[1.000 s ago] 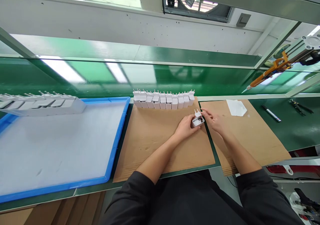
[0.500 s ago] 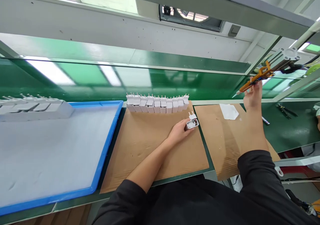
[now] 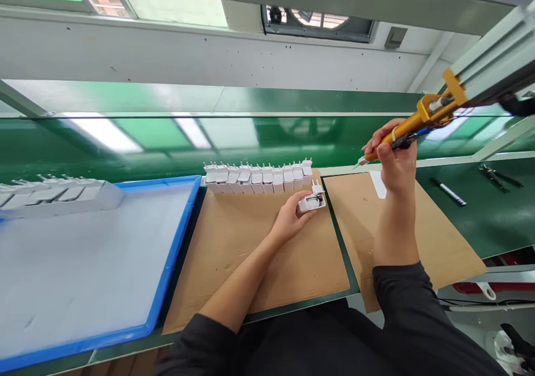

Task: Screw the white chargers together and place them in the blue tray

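My left hand (image 3: 291, 215) is closed around a white plug adapter housing (image 3: 308, 204) above the cardboard. The housing's top is open, with wiring showing inside and its two-pin cap (image 3: 317, 188) tilted up at the far end. My right hand (image 3: 395, 156) grips an orange glue dispensing gun (image 3: 407, 126) with a pale pointed nozzle, hung from an overhead arm. The nozzle points down and left, apart from the housing. Beyond my left hand, a row of similar white plug adapters (image 3: 259, 179) stands along the back of the cardboard, pins up.
A blue-rimmed tray (image 3: 175, 253) on the left holds more white adapters (image 3: 62, 198). A second cardboard sheet (image 3: 443, 242) lies on the right, with a white paper piece (image 3: 378, 184). A marker (image 3: 448, 191) and pliers (image 3: 497, 178) rest on the green bench.
My right hand has brought the orange glue dispensing gun left and nearer to me. My left hand still holds the adapter housing, now slightly further left in view.
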### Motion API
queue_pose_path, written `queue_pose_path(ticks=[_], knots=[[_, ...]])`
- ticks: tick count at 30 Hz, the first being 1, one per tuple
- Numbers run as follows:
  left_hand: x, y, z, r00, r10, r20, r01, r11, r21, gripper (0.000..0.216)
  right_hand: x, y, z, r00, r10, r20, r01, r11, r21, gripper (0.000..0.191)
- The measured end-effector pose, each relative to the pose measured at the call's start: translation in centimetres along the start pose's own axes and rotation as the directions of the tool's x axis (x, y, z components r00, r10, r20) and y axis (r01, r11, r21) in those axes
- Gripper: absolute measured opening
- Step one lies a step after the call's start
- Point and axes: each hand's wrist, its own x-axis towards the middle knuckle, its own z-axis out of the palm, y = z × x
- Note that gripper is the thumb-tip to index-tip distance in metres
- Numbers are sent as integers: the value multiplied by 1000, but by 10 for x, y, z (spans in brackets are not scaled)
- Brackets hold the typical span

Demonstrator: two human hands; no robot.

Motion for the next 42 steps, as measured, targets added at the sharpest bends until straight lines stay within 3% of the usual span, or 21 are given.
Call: queue_pose_path(ticks=[3,6,9,14,21,29,34,42], knots=[[1,5,-7,999,5,-50,-5,1000,-7,44,-8,-26,19,991,-67,118,40,974,224,37],[2,9,-13,996,15,-86,-15,1000,3,43,-13,-40,31,982,-108,156,49,938,342,39],[2,15,-18,992,44,-118,-41,999,32,44,-16,-46,35,980,-103,168,41,941,336,46],[3,32,-22,983,113,-144,-100,991,89,46,-21,-52,35,962,-171,212,73,911,406,41],[2,50,-27,982,154,-114,-132,975,177,44,-29,-55,39,973,-44,228,-66,890,450,59],[3,65,-34,980,191,-55,-165,935,315,44,-30,-59,37,961,81,263,-195,877,439,63],[3,71,-39,969,247,-32,-219,907,361,45,-30,-60,36,959,93,268,-202,886,418,58],[3,74,-37,977,209,-35,-180,905,386,43,-30,-60,35,952,62,299,-190,888,419,55]])
